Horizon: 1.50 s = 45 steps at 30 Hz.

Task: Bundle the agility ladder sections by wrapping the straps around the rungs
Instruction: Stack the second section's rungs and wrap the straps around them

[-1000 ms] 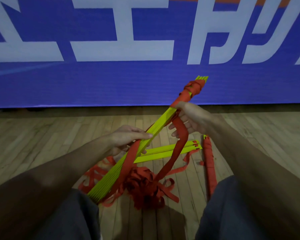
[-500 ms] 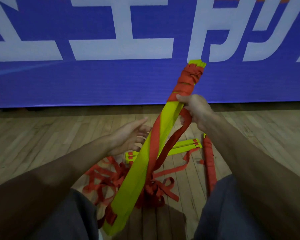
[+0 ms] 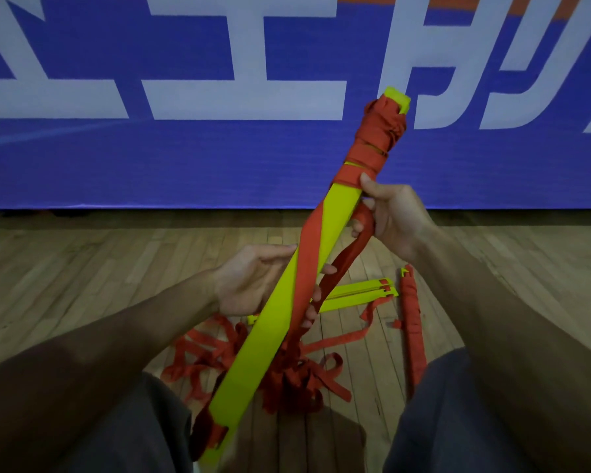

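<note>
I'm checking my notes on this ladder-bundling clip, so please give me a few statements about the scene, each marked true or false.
1. The raised yellow flat plastic rung stack has red webbing strap wound round its top end. True.
2. The left hand holds nothing. False: it grips the rung stack at mid-length.
3. The right hand holds red strap just below the wound part. True.
4. The red-wrapped bundle lies on the wooden floor beside the left leg. False: it lies beside the right leg.
</note>
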Motion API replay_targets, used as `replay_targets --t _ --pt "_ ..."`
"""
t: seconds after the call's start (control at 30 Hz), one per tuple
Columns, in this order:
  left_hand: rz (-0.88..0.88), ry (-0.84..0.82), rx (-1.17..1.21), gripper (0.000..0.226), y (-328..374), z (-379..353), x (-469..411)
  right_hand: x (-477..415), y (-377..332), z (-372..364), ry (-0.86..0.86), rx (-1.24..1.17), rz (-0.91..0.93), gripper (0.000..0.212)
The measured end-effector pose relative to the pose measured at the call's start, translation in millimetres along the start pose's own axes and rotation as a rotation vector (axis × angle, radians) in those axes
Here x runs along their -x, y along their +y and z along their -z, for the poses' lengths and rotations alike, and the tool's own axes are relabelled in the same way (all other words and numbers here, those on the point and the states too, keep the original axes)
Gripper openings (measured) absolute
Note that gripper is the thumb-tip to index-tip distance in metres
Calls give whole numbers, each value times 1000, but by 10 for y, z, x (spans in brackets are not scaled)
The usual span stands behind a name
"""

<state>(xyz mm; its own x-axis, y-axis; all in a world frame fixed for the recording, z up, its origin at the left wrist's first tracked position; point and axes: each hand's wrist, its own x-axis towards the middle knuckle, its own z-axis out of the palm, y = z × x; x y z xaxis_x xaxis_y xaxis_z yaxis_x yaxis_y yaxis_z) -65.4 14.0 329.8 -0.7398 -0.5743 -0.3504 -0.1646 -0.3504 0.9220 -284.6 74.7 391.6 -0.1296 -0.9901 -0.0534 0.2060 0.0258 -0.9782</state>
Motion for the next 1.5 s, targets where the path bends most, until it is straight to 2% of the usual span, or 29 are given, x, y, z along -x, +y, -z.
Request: replay_targets --t 0.13,0.3,0.37,0.47,0.63,0.77,0.87,0.97,1.03,1.13,1.23,1.33,1.5 --pt "-17 31 36 22 -3 20 -6 -3 3 -7 -47 -29 -42 35" --pt "0 101 -96 22 10 72 -56 -26 11 7 -22 -56 -213 38" --pt "22 117 -128 23 -7 84 -44 -22 28 5 -39 10 -294 46" --pt "74 120 -128 23 -28 109 -35 -12 57 0 -37 241 -352 60" --pt "53 195 -222 11 -23 25 -72 -34 102 -66 161 443 -318 54" --pt "10 237 -230 16 15 -30 -70 -56 82 -98 274 563 -288 55" --pt "30 247 -240 16 13 -9 -78 -28 56 -81 249 547 -275 64" --pt "2 231 -291 13 -11 34 -86 7 69 -105 186 533 -245 65" --pt "-5 214 -333 16 -16 46 -70 6 94 -146 183 564 -197 59" --pt "-23 263 -363 37 -23 26 -83 -16 128 -194 209 542 -129 45" --pt "-67 299 -416 41 -25 -19 -102 -55 141 -194 232 475 -87 35" --pt "-94 191 -421 43 -35 -15 -94 -72 125 -180 280 435 -58 31" --pt "-33 -58 -128 66 -4 37 -58 -76 72 -111 284 245 -7 24"
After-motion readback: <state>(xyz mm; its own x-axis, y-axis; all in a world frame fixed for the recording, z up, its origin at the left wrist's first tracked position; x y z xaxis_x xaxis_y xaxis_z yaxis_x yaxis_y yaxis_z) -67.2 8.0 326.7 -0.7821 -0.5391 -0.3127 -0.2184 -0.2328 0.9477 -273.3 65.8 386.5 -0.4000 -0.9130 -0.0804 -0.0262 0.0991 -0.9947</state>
